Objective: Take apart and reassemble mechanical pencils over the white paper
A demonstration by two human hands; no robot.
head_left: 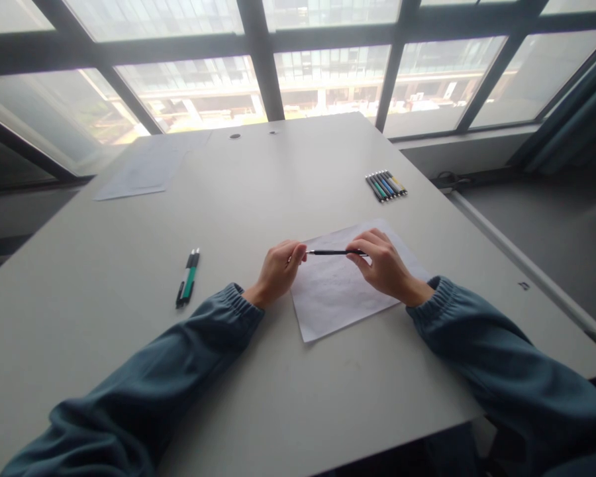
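Note:
A slim black pen (330,252) is held level between my two hands, over a sheet of white paper (322,311). My left hand (279,266) is closed, thumb and fingers pinching the pen's silvery end. The other end is gripped by the fingers of my right hand (380,262), which hides part of the barrel. Faint marks show on the paper, too weak to read. To the left of my left hand, two pens (187,278), one with a green barrel, lie side by side on the table.
A row of several pens (386,186) with coloured barrels lies at the right, beyond the paper. More sheets (139,169) rest at the table's far left. Two round fittings (235,136) are near the back edge, close to the windows (328,73). The white table (258,397) ends at the right above a grey floor.

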